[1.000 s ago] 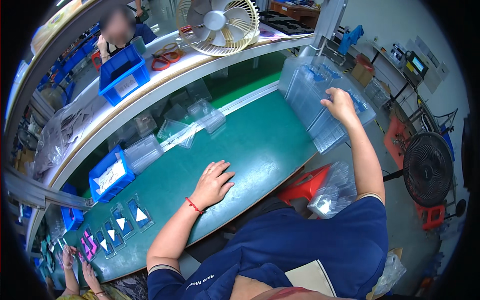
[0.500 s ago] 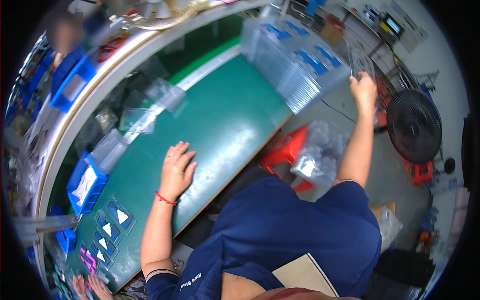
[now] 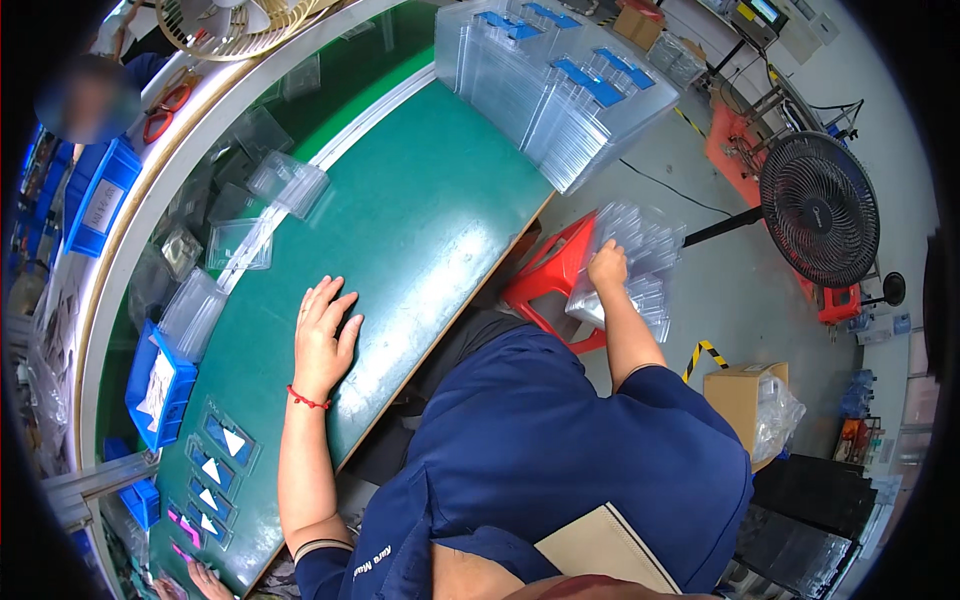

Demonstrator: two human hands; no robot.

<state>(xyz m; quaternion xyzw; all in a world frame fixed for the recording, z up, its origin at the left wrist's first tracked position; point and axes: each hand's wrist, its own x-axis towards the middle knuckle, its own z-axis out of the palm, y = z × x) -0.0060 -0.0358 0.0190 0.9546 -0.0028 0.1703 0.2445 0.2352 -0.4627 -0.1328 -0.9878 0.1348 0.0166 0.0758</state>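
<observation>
My left hand lies flat on the green tabletop, fingers stretched and slightly spread, holding nothing. A red band circles that wrist. Off the table's right edge, my right hand has its fingers curled on a clear plastic blister tray at the near edge of a loose pile of clear plastic blister trays. The pile rests on a red plastic stool. Beyond it, at the table's far right end, stands a tall stack of clear plastic trays with blue pieces on top.
Several flat packs with blue and white inserts lie at the table's left, near another person's hand. Blue bins and clear plastic pieces line the far side. A black fan and a cardboard box stand to the right.
My right hand has come down and left, from beside the tall stack to the pile on the stool. The clear plastic it held up is now down there. My left hand stays flat on the table.
</observation>
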